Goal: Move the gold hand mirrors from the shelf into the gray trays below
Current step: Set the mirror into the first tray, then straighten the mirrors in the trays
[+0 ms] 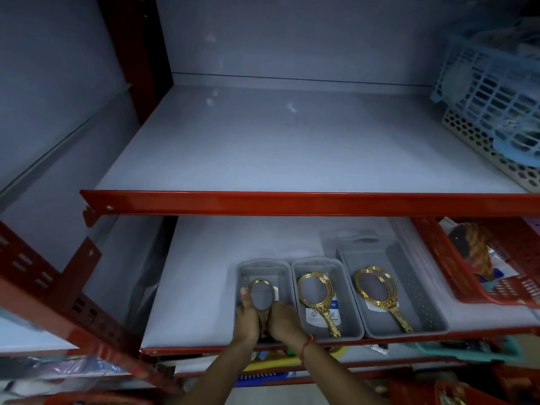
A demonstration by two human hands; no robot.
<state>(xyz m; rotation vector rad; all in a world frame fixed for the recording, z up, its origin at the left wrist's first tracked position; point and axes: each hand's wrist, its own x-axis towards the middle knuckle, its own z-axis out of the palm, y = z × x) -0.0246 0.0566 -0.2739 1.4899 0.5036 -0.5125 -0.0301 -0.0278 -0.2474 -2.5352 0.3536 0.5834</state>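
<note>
upper shelf (263, 147) open across, baskets (493, 112) crowding its right end, red crossbar (292, 203) overhanging gray trays (406, 317)

Both forearms are showing bare, with no sleeves reaching into view. The right wrist is wearing a thin red thread bracelet (306, 344), tied with a loose end trailing. The hands, left (247, 315) and right (285, 318), are wearing no gloves or rings that can be made out.
</note>
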